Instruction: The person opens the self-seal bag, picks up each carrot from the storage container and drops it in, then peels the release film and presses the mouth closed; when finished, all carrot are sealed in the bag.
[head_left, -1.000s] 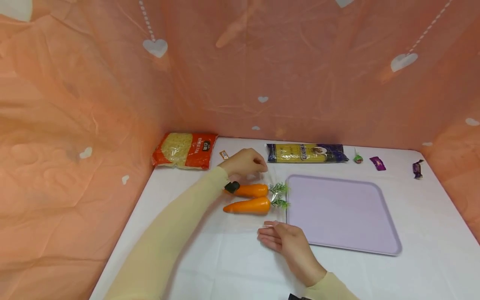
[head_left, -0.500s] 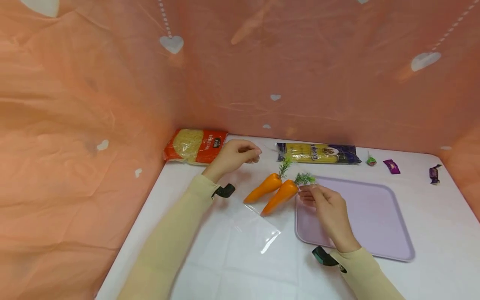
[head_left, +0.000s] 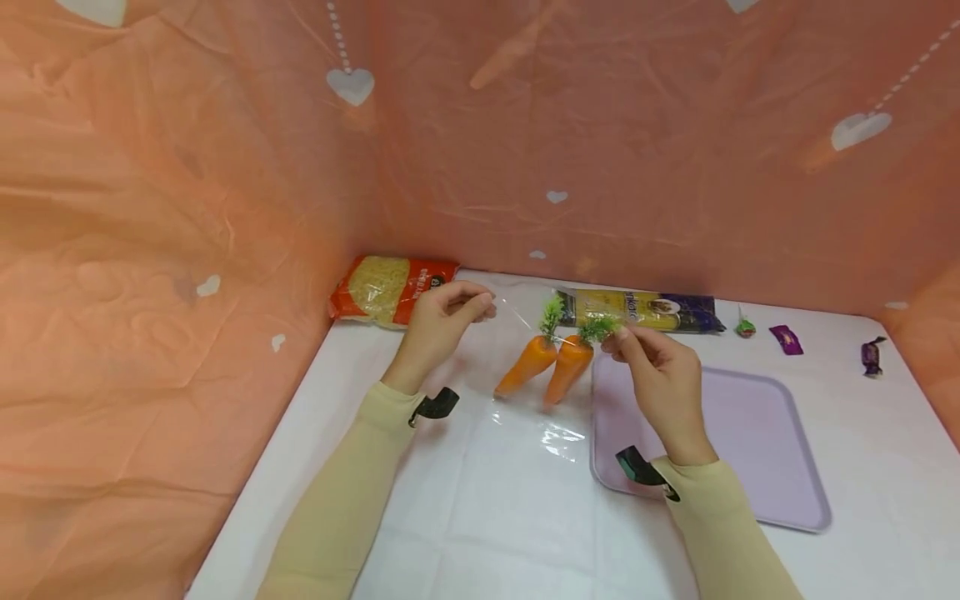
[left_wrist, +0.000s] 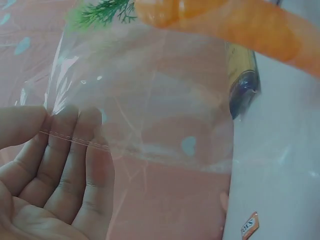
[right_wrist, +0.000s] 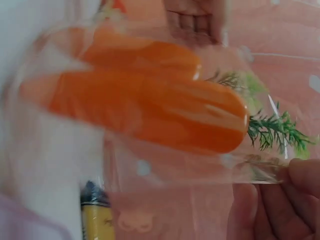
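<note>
Two orange carrots, a left one [head_left: 528, 367] and a right one [head_left: 567, 372], are inside a clear plastic bag [head_left: 562, 440]. Their tips point down and their green leafy tops reach the bag's upper edge. My left hand [head_left: 444, 329] pinches the bag's upper left edge between thumb and fingers; the left wrist view shows the film [left_wrist: 150, 100] stretching away from those fingers. With thumb and fingertips, my right hand [head_left: 666, 387] pinches the upper right corner, beside the leaves [right_wrist: 280, 131]. The bag hangs tilted between both hands over the table.
A lilac tray [head_left: 750, 417] lies on the right, partly behind my right hand. Along the back are a red-and-yellow packet [head_left: 382, 290], a spaghetti pack [head_left: 652, 311], a lollipop [head_left: 745, 327] and two wrapped candies, one purple [head_left: 786, 339] and one dark [head_left: 872, 357].
My right hand has moved from the bag's near side, up and rightward, to its upper corner. The carrots swung from lying sideways to tips down, and the bag rose off the table.
</note>
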